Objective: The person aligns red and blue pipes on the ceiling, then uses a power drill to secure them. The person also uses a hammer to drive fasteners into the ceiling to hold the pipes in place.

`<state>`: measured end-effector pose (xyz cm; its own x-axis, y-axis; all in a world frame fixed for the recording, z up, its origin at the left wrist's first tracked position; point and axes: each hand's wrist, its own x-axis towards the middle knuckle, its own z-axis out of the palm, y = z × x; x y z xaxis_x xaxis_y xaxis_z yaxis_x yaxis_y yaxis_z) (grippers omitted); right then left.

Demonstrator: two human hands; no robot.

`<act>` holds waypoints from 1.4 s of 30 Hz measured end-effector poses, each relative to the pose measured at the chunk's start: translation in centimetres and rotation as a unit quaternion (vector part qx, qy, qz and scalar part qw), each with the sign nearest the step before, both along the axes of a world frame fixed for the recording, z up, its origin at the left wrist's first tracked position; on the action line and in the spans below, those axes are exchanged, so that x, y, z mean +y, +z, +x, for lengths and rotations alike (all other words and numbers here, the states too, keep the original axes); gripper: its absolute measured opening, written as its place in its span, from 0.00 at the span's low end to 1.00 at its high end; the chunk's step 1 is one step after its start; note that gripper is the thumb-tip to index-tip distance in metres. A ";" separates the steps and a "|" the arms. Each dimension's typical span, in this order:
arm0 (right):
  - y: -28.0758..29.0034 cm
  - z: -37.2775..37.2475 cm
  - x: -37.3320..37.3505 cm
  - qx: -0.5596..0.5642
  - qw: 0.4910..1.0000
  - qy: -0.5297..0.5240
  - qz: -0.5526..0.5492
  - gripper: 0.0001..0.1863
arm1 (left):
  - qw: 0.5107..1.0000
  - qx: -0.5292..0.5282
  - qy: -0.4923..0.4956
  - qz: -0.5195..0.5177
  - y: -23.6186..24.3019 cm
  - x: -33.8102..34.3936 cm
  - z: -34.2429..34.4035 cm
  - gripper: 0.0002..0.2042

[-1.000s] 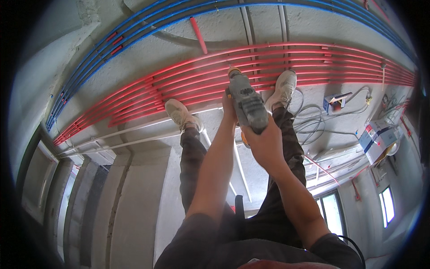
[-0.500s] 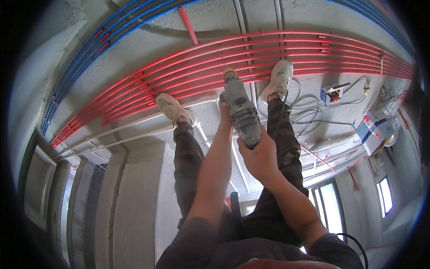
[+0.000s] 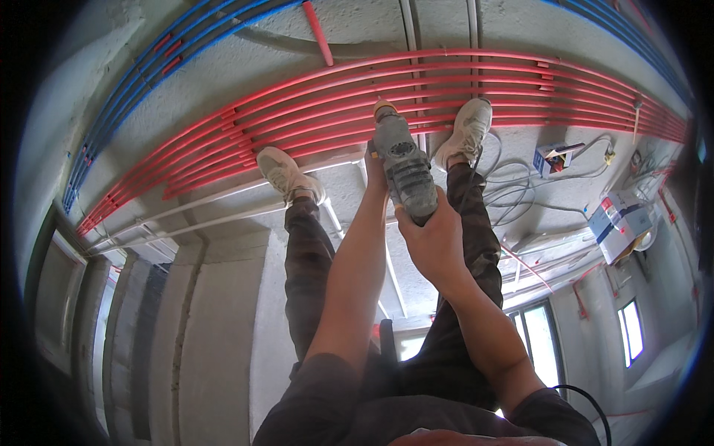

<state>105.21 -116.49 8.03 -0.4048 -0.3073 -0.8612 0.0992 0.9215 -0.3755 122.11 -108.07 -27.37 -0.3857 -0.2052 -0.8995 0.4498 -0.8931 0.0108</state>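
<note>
I grip a grey, dusty power drill (image 3: 405,160) in front of me, its nose pointed toward a band of parallel red pipes (image 3: 312,89) on the concrete floor. My left hand (image 3: 376,172) is closed on the drill's side grip, partly hidden by the tool's body. At the rear end, my right hand (image 3: 431,238) wraps round the drill's handle. The bit's tip is too small to tell whether it touches anything. My left shoe (image 3: 286,175) and right shoe (image 3: 465,134) are on either side of the drill, by the pipes.
Blue pipes (image 3: 134,82) curve beyond the red ones. Looped grey cable (image 3: 513,193) lies right of my right leg, with a small box (image 3: 550,160) and a larger carton (image 3: 617,223) farther right. White pipes (image 3: 201,201) run along the floor. Concrete walls and windows (image 3: 535,342) surround me.
Compared with one second ago, the drill and both my hands sit slightly higher in the picture, as does the floor with its pipes. Both hands keep their grip on the drill.
</note>
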 end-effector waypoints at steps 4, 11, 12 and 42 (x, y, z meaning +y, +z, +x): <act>-0.7 -0.6 0.6 0.017 1.000 -0.017 -0.003 0.19 | 1.000 0.018 0.005 0.016 3.6 -2.6 -3.9 0.12; -0.8 -0.4 0.4 0.002 1.000 -0.027 -0.004 0.20 | 0.998 -0.041 -0.015 -0.039 5.8 -4.0 -4.1 0.11; -0.8 -0.3 0.4 0.000 1.000 -0.028 -0.003 0.20 | 0.997 -0.060 -0.023 -0.042 5.9 -3.8 -3.9 0.11; -4.2 1.3 2.0 0.035 0.999 -0.030 -0.017 0.23 | 0.965 0.244 0.091 -0.007 -5.2 -1.0 -1.0 0.24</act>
<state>106.48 -114.52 3.81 -0.4825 -0.3090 -0.8195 0.1253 0.9017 -0.4138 121.09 -109.02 -32.61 -0.7192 -0.3202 -0.6166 0.5538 -0.8001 -0.2305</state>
